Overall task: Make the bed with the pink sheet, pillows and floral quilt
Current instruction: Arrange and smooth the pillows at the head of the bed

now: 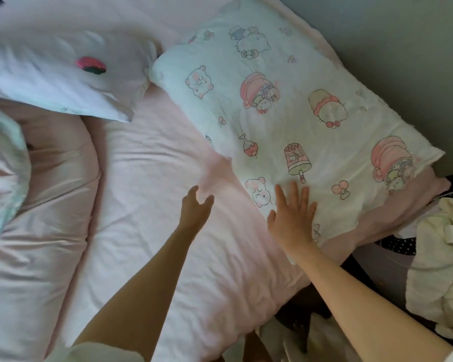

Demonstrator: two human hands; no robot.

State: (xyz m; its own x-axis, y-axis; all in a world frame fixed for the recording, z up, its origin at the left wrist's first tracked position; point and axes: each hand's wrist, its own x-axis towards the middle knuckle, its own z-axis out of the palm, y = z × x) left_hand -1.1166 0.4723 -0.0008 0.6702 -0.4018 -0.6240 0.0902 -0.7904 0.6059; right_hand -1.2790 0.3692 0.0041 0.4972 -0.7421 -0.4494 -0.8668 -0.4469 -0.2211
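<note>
Pink sheet [147, 194] already covers the mattress, still creased. The right hand [292, 218] lies flat with fingers spread on the cartoon pillow [285, 100] by the wall; the left hand [195, 207] hovers over the sheet beside it, fingers loosely curved, holding nothing. A second pillow [63, 74] lies askew, well apart. The quilt [3, 165] appears still bunched at the left, so straightening and spreading likely remain.

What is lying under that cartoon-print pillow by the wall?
The pink sheet shows around the cartoon pillow and runs beneath it. The right hand rests flat on its near edge. Whatever else is below is covered.
</note>
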